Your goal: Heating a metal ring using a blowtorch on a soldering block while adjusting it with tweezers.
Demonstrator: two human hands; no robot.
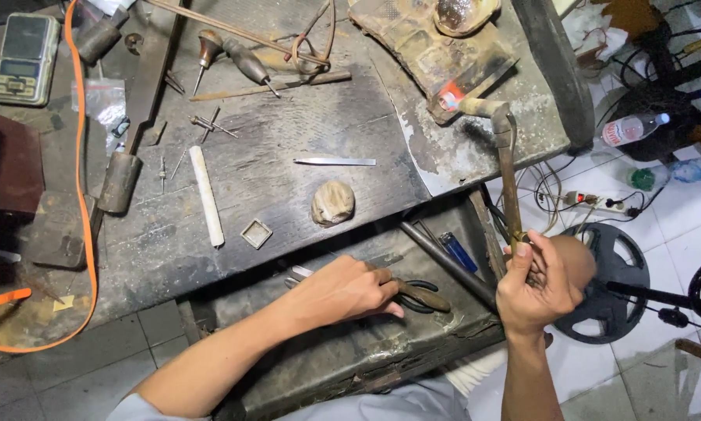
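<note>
Head view shows an open drawer [342, 351] under the front edge of the dark, worn surface [350, 125]; inside lie a blue lighter [459, 251], a long metal rod [446, 265] and dark-handled pliers [422, 297]. Left hand [342, 292] rests on the pliers, fingers pressed together over them. Right hand [539, 282], beyond the drawer's right edge, has its fingers pinching the lower end of a rusty brown torch [506, 168], bent at the top.

The tabletop [288, 210] is dark, scarred wood — rough and matt. The pliers [413, 295] show dull, tarnished metal; the torch pipe [508, 175] looks corroded brass. The blade [335, 161] gleams smooth — the white stick [207, 196] looks chalky.
</note>
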